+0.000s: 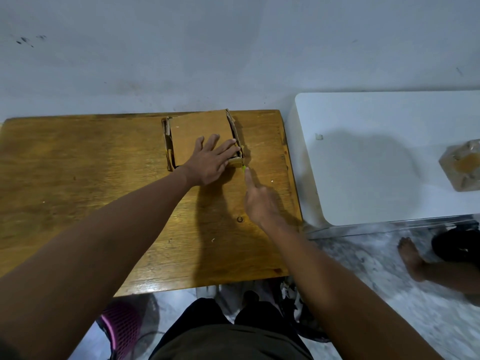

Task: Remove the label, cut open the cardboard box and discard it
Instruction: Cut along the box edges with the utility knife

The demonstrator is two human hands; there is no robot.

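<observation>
Single head view looks steeply down, close over the wooden table (78,165)

My left hand (207,162) covers the near right part of the cardboard box (200,126). Beside that box, my right hand (259,201) hides all but a green tip of a tool (243,168), too small to identify.

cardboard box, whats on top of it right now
The left hand lies flat on the cardboard box, fingers spread, pressing its top panel. No label shows on the bare part; the patch under the palm is covered, and the inside is hidden.
</observation>
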